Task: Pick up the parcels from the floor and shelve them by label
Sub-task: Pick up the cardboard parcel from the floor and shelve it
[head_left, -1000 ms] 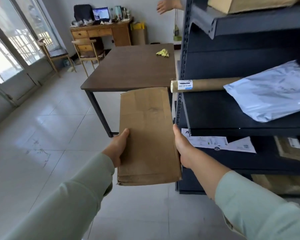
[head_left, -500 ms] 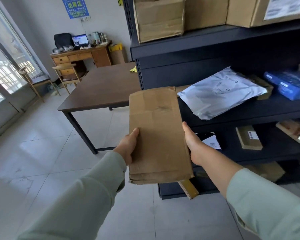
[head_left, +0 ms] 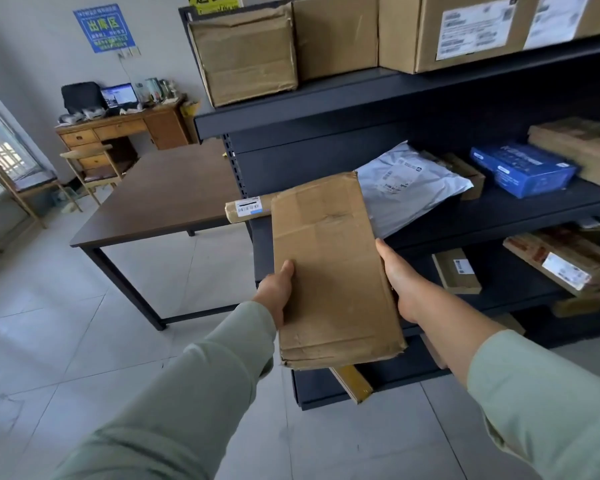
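I hold a flat brown cardboard parcel (head_left: 329, 265) in front of me, its plain side up, no label showing. My left hand (head_left: 278, 292) grips its left edge and my right hand (head_left: 400, 282) grips its right edge. The parcel hovers before the dark metal shelf unit (head_left: 326, 112), at the height of the middle shelf. On that shelf lie a cardboard tube (head_left: 246, 209) with a barcode label, a grey plastic mailer (head_left: 406, 188) and a blue box (head_left: 523, 168).
Large cardboard boxes (head_left: 246, 53) fill the top shelf. Smaller labelled parcels (head_left: 456, 270) lie on the lower shelves. A dark table (head_left: 160, 199) stands left of the shelf unit, with a wooden desk (head_left: 122, 128) and chair behind it. Tiled floor stretches to the left.
My view has swung right and upward, bringing more of the shelves into sight. The parcel stays in both hands and now tilts slightly toward the middle shelf.
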